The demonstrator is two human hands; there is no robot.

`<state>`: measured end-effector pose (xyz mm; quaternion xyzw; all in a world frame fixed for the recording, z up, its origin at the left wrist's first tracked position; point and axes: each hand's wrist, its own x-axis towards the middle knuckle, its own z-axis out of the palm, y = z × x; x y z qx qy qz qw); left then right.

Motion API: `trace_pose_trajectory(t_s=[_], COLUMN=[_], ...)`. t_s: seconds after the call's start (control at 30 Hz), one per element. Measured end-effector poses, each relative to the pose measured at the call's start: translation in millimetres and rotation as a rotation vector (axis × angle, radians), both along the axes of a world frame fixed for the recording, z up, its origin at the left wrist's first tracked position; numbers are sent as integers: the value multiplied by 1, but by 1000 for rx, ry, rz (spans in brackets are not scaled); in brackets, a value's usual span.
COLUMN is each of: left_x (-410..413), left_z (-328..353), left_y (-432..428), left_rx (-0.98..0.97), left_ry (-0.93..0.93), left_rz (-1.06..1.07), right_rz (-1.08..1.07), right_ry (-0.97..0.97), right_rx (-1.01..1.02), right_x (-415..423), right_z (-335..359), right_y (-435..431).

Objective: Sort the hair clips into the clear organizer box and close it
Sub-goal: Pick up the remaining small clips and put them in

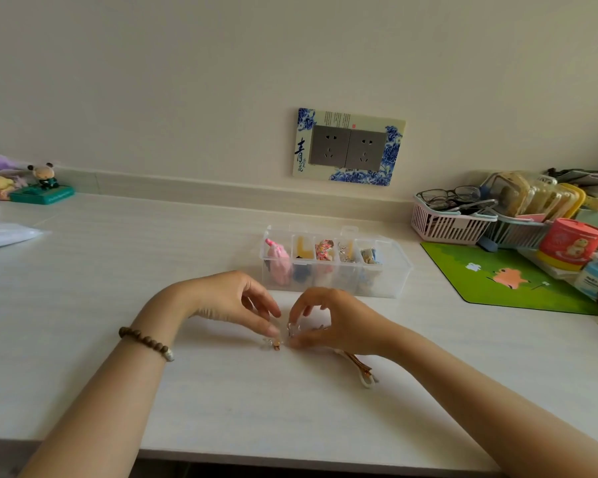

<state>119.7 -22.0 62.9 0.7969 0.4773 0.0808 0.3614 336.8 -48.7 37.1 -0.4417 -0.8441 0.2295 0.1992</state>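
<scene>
The right hand point(339, 322) has its grip pinched on a small clear clip point(292, 328). Just left of that grip, the left hand point(235, 301) seems to pinch a tiny clip point(272, 343) on the desk point(152, 270). The clear organizer box point(399, 270) sits open just behind both grips. A gold clip point(358, 365) lies under the right wrist.

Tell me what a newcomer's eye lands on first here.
The left hand and right hand meet at mid-desk, the right pinching a small clear clip. Just behind them stands the clear organizer box, its compartments holding colourful clips. On the wall above, a blue-and-white socket plate stands out.
</scene>
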Motion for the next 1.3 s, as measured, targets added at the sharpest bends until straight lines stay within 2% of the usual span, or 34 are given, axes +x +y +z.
trace_pose_trajectory(t_s=[0.13,0.27,0.37,0.47,0.53,0.6,0.73,0.8,0.9,1.07,1.17,1.23,1.3], left_x=[4,8,10,13,14,14,13,13,12,14,12,13,16], left_z=[-1,-2,-5,-10,-11,-11,-12,-13,-15,-18,-15,-10,-3], left_y=[-3,-3,-1,0,1,1,1,2,5,7,6,4,4], left_rx=[-26,-34,-21,15,31,21,-8,-1,15,17,39,98,169], left_ry=[45,57,21,-36,-66,-95,-149,-149,-145,-146,-175,-265,-436], left_rz=[-43,-93,-70,-35,-13,3,7,9,22,10,24,59,107], right_rz=[3,-40,-125,-193,-254,-289,-287,-296,-223,-33,-49,-74,-52], right_ry=[130,194,286,457,498,447,115,116,220,83,73,133,167], right_rx=[-15,97,198,183,215,218,239,300,344,127,-62,-175,-223], right_x=[6,8,8,6,3,2,2,4,9,27,33,35,37], right_z=[1,17,37,53,57,55,47,46,43,26,12,6,2], right_y=[1,9,23,43,58,72,82,74,51,14,11,12,12])
